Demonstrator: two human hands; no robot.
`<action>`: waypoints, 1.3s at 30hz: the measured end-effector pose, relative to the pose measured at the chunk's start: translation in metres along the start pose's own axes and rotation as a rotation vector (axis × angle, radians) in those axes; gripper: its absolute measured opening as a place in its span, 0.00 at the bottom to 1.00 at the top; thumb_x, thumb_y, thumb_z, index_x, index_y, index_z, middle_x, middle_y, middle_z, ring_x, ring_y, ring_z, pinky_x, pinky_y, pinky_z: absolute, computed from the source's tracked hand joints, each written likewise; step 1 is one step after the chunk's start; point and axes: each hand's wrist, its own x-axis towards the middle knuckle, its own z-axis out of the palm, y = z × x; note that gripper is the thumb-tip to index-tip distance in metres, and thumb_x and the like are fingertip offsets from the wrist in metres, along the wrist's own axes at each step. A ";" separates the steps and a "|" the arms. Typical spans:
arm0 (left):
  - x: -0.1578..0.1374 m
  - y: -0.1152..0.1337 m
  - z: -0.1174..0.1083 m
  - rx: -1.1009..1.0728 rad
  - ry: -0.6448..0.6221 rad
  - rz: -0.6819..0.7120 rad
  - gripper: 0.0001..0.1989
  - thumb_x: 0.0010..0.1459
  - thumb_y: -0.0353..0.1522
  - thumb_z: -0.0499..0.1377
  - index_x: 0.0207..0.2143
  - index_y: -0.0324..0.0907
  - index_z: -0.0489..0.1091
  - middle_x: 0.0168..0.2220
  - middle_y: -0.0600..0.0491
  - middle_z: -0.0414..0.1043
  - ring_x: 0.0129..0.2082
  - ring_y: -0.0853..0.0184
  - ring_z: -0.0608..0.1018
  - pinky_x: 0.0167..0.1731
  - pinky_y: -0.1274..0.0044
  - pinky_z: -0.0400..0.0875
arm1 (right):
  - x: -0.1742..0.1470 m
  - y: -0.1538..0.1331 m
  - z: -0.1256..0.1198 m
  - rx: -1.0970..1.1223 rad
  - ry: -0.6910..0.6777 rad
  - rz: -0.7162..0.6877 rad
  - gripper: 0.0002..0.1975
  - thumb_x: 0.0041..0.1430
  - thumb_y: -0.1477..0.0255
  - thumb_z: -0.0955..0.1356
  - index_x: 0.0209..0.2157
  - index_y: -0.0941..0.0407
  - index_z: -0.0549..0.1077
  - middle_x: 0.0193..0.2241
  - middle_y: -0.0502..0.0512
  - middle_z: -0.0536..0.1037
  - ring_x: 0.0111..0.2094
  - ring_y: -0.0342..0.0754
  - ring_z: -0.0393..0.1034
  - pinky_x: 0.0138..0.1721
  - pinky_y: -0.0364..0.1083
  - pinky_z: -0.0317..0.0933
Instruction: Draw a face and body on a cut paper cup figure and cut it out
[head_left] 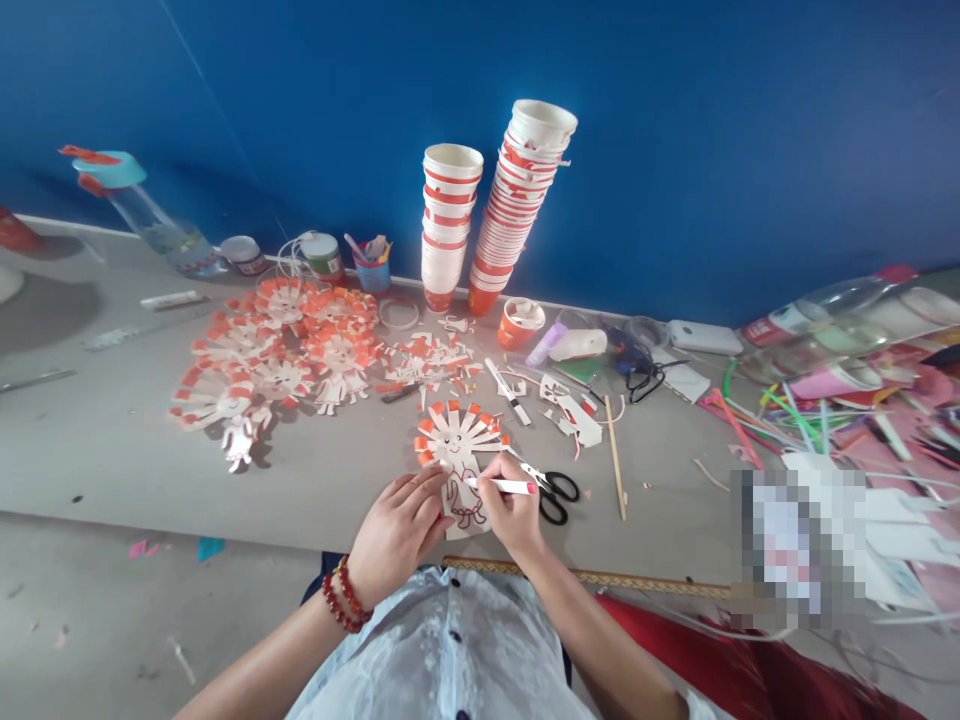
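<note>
In front of me lies a paper lion (459, 440) with a fringed, orange-tipped mane and a smiling face. Below its head is a white paper piece (469, 520) carrying a body outline in dark red-brown. My left hand (409, 515) rests with fingers stretched flat on the left edge of that paper. A white marker (510, 487) with a red end is gripped in my right hand (511, 510), its tip at the drawn body. Black-handled scissors (555, 492) lie just right of my right hand, their blades partly behind it.
Finished paper lions (281, 350) are heaped at the left. Paper scraps (435, 360) lie beyond my hands, before two tall paper cup stacks (450, 220). A wooden stick (615, 460) is to the right. Bottles and coloured craft materials (817, 400) crowd the far right.
</note>
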 end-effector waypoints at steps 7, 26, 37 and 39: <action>0.000 0.000 0.000 0.005 0.008 -0.002 0.06 0.68 0.32 0.55 0.36 0.42 0.67 0.56 0.44 0.74 0.60 0.56 0.72 0.53 0.63 0.72 | -0.001 0.000 0.000 0.028 0.014 0.014 0.11 0.57 0.78 0.64 0.23 0.54 0.63 0.17 0.43 0.62 0.19 0.42 0.56 0.23 0.42 0.51; 0.000 0.001 0.000 -0.002 0.004 -0.010 0.07 0.68 0.32 0.54 0.35 0.42 0.67 0.55 0.43 0.74 0.60 0.57 0.72 0.54 0.63 0.71 | -0.001 0.001 0.000 0.069 -0.073 0.024 0.08 0.59 0.75 0.64 0.26 0.54 0.65 0.18 0.44 0.66 0.17 0.41 0.56 0.20 0.41 0.51; -0.001 0.000 0.000 0.005 0.007 -0.007 0.06 0.68 0.32 0.55 0.35 0.41 0.66 0.56 0.43 0.74 0.61 0.56 0.72 0.54 0.63 0.71 | -0.001 -0.001 0.001 0.035 -0.091 0.026 0.07 0.60 0.74 0.64 0.27 0.53 0.65 0.18 0.45 0.67 0.17 0.41 0.57 0.20 0.41 0.52; 0.000 0.001 0.000 0.007 0.005 -0.007 0.06 0.68 0.32 0.55 0.35 0.42 0.66 0.56 0.43 0.74 0.61 0.56 0.72 0.54 0.63 0.71 | -0.001 -0.001 0.001 0.033 -0.091 0.023 0.07 0.60 0.74 0.64 0.27 0.53 0.65 0.18 0.45 0.67 0.17 0.41 0.57 0.20 0.41 0.52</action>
